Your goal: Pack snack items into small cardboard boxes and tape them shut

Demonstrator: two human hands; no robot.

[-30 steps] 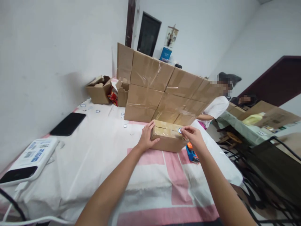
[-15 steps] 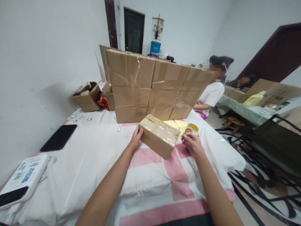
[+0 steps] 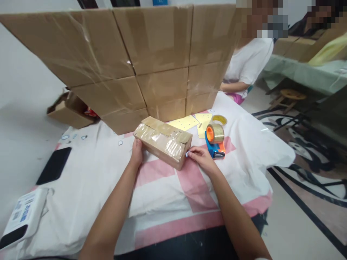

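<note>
A small taped cardboard box (image 3: 164,141) rests on the cloth-covered table, with shiny clear tape over its top and a slightly lifted flap edge at the right. My left hand (image 3: 137,153) grips its left end, thumb on the near side and the other fingers hidden. Pinched in the fingertips of my right hand (image 3: 201,158), a small whitish piece (image 3: 187,154) is at the box's right end; its exact kind is too small to tell. Just right of that hand lies a blue and orange tape dispenser (image 3: 215,142) with a roll of clear tape.
Stacked cardboard cartons (image 3: 162,57) form a wall behind the box. Yellow sheets (image 3: 184,123) and another tape roll (image 3: 219,120) lie before it. At left are a black flat device (image 3: 54,165), a white scale (image 3: 25,209) and an open carton (image 3: 69,112). A person (image 3: 245,65) sits at right.
My right hand has moved left from beside the tape dispenser to the box's right end, carrying the small piece. My left hand stays on the box. The view has tilted down.
</note>
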